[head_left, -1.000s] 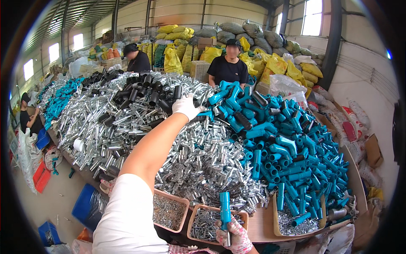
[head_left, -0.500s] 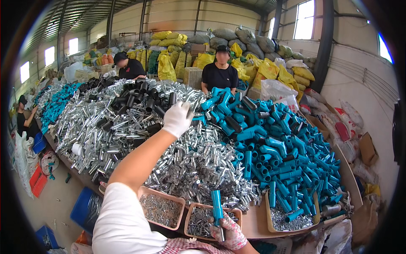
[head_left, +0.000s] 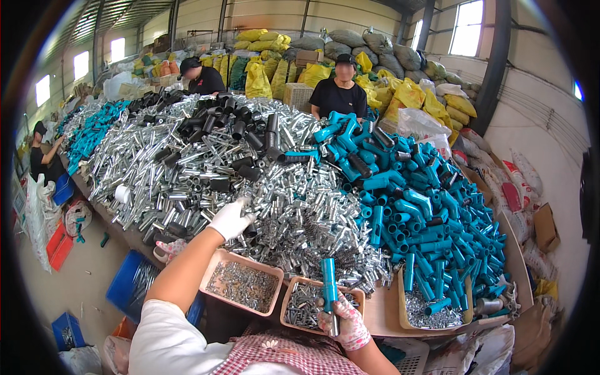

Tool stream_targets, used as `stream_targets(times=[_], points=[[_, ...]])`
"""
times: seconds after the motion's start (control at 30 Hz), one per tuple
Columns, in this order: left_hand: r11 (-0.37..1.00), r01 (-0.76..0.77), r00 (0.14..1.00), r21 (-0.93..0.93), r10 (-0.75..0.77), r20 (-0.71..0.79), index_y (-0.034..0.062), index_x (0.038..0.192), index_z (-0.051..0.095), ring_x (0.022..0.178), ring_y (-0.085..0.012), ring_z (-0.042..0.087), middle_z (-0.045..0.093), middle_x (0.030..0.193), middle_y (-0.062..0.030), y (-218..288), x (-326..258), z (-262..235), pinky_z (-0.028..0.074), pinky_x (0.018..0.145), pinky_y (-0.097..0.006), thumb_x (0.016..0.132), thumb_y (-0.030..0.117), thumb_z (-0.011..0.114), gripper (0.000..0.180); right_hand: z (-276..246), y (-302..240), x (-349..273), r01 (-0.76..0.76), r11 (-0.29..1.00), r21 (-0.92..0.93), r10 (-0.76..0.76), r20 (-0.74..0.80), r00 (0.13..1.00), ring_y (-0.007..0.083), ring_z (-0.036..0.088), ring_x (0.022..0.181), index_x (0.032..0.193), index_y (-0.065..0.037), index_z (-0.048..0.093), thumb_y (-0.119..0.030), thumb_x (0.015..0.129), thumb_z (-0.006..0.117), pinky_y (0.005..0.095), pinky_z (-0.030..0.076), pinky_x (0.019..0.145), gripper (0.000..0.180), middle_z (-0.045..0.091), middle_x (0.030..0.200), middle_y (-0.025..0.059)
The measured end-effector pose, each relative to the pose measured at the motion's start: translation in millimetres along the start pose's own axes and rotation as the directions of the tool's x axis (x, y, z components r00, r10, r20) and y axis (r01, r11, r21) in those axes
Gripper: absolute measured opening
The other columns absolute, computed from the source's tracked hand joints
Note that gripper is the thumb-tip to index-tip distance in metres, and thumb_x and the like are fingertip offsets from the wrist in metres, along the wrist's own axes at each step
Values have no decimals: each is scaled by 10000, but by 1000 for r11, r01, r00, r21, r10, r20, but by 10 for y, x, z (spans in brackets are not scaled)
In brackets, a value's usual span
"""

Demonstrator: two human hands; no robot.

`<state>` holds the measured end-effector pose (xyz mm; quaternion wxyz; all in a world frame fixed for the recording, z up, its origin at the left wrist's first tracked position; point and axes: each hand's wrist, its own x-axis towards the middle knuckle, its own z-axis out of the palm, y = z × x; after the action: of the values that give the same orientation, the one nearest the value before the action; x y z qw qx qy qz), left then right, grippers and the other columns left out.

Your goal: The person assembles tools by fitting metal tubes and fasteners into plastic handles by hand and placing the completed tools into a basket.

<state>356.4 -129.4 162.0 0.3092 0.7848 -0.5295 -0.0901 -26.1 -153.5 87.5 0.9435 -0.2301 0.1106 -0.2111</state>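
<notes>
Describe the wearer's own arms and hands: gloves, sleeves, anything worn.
The left hand wears a plain white glove; its forearm is bare up to a short white sleeve at the shoulder. The right hand wears a light glove with a pink floral pattern. A red-and-white checked apron shows at the chest. No watch or other markings are visible.
</notes>
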Motion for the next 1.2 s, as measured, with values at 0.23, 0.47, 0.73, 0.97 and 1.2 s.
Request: stream_targets(times=[0.23, 0.47, 0.73, 0.97, 1.2], points=[[984, -101, 858, -147, 11, -514, -8, 1273, 494, 967, -337, 631, 647, 1042, -215, -151, 138, 52, 489, 859, -411, 945, 186, 567, 387, -63, 35, 17, 22, 995, 100, -26, 41, 999, 138, 539, 705, 1341, -172, 416, -163, 892, 674, 290, 514, 595, 518, 545, 1104, 94], [-97, 103, 994, -990, 52, 98, -6, 1283, 485, 941, -201, 599, 599, 1025, -102, 459, -407, 440, 514, 893, -371, 1034, 182, 449, 314, 314, 199, 14, -120, 992, 50, 116, 70, 991, 121, 526, 692, 1344, -107, 407, -246, 889, 698, 269, 483, 541, 558, 541, 1085, 97], [190, 288, 928, -938, 184, 322, -5, 1312, 415, 1076, -231, 610, 570, 1114, -107, 898, -925, 344, 504, 960, -367, 1021, 104, 455, 314, 508, 318, 52, -221, 975, 0, 218, 174, 960, 139, 570, 696, 1377, -178, 386, -229, 867, 730, 255, 483, 556, 618, 558, 1064, 100], [138, 326, 846, -935, 400, 354, 19, 1356, 383, 1097, -282, 609, 553, 1143, -114, 901, -1197, 565, 492, 966, -430, 934, 315, 631, 573, 483, 441, 72, -180, 980, 79, 166, 158, 973, 148, 558, 749, 1345, -173, 424, -195, 849, 738, 284, 504, 602, 588, 550, 1089, 79], [-111, 279, 863, -954, 464, 199, 59, 1084, 542, 572, -162, 555, 548, 773, -60, 1188, -1376, 513, 470, 524, -317, 906, 457, 646, 449, 556, 708, 117, -379, 926, 1, 377, 104, 921, 206, 582, 803, 1112, -50, 557, -214, 782, 758, 356, 498, 724, 419, 589, 908, 79]])
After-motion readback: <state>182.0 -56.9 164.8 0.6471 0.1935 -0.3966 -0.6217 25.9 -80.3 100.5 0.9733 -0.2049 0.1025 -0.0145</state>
